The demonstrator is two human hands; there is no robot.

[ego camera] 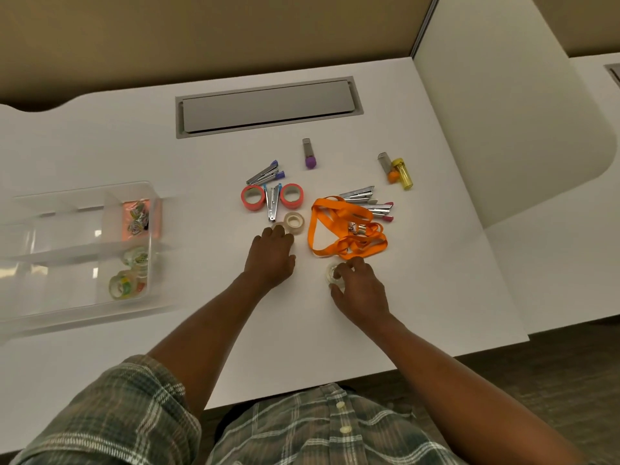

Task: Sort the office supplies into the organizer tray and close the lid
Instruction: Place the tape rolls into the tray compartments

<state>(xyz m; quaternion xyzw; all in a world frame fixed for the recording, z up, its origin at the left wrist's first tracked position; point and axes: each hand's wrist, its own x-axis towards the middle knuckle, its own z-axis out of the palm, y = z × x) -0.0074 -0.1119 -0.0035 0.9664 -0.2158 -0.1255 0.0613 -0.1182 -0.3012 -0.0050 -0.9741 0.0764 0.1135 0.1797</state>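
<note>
Pinching clear tape roll [332, 275] with my right hand [360, 293]; left hand [270, 260] grip unclear. Organizer tray [67, 196] partly filled; staplers [265, 174], lanyard [335, 213] remain.

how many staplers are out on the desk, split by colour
purple stapler: 1
blue stapler: 1
white stapler: 1
pink stapler: 1
total: 4

right hand [355, 286] grips clear tape roll [332, 275] beside orange lanyard [345, 229].
</note>
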